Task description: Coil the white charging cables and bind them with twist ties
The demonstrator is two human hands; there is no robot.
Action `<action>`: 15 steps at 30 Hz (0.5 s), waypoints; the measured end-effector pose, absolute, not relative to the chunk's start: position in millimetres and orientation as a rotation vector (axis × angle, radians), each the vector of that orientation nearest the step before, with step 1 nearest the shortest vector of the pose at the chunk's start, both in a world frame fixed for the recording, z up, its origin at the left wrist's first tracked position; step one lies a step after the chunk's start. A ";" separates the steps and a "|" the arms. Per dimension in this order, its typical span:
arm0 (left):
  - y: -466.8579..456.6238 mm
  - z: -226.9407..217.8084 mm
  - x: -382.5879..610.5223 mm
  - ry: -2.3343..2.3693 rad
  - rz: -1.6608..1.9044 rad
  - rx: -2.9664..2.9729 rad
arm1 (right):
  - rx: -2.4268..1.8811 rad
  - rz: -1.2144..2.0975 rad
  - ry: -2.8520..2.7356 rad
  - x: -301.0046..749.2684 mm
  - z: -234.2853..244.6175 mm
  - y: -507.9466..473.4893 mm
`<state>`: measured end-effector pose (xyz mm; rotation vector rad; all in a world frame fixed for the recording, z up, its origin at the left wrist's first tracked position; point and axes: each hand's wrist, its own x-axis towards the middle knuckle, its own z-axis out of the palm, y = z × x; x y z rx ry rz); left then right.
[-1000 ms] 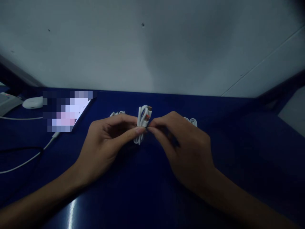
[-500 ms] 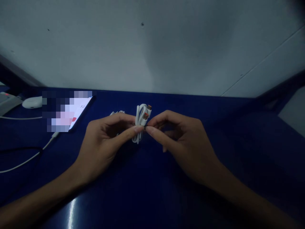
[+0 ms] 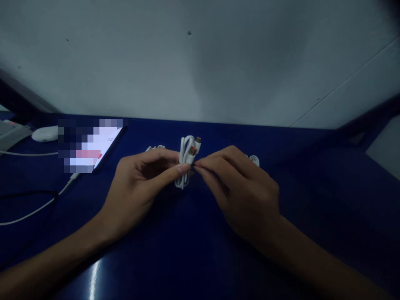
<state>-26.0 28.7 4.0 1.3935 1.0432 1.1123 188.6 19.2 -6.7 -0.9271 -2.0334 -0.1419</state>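
A coiled white cable bundle [image 3: 187, 156] with an orange-tipped plug at its top stands upright over the blue table [image 3: 193, 250]. My left hand [image 3: 140, 187] pinches the bundle's middle between thumb and fingers. My right hand [image 3: 240, 191] pinches at the same spot from the right, fingertips pressed together against the bundle; what they grip there is too small and dark to name. Another coiled white cable [image 3: 154, 148] lies behind my left hand, and a third white cable coil [image 3: 253, 160] peeks out behind my right hand.
A lit phone [image 3: 96, 148] lies at the back left with a white charging cable [image 3: 37, 206] running off toward the left edge. A white mouse-like object [image 3: 45, 133] and a grey device [image 3: 11, 133] sit at the far left. A pale wall rises behind the table.
My right hand turned its back upward and closed in on the bundle's middle; half a second ago its fingers were more spread. The left hand and bundle barely moved.
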 end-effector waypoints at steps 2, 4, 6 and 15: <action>29.3 2.9 -26.5 1.044 1.139 1.450 | -1.004 0.122 -2.002 188.3 -0.8 16.4; 29.5 1.2 -27.2 1.044 1.159 1.498 | -1.129 0.479 -1.919 188.7 7.1 14.9; 28.9 -0.5 -28.0 1.040 1.169 1.525 | -1.191 0.866 -1.767 190.1 14.7 15.6; 27.7 -0.4 -27.1 1.011 1.180 1.506 | -1.003 2.024 -0.969 196.1 14.2 26.6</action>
